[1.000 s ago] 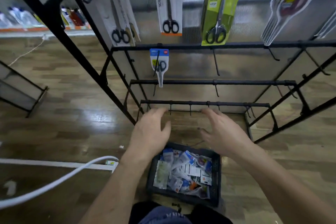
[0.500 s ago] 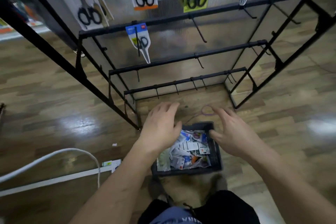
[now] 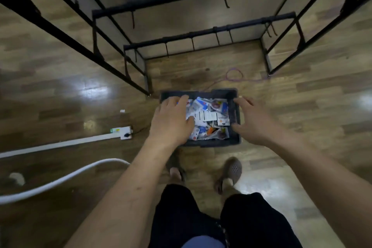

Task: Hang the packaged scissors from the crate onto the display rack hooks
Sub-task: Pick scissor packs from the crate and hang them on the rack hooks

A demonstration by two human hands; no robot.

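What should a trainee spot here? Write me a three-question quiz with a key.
1. True or false: the crate is empty.
2. Where is the right hand? A) above the crate's right rim B) behind the person's back C) in a pocket
3. Fill in: a purple ____ lies looped on the floor between the crate and the rack.
Key: 1 false, it holds packets; 2 A; 3 cable.

bare forearms (image 3: pixel 128 187), black legwear (image 3: pixel 177 217), a blue-grey shirt hem (image 3: pixel 201 243), perforated grey-brown slippers (image 3: pixel 233 169).
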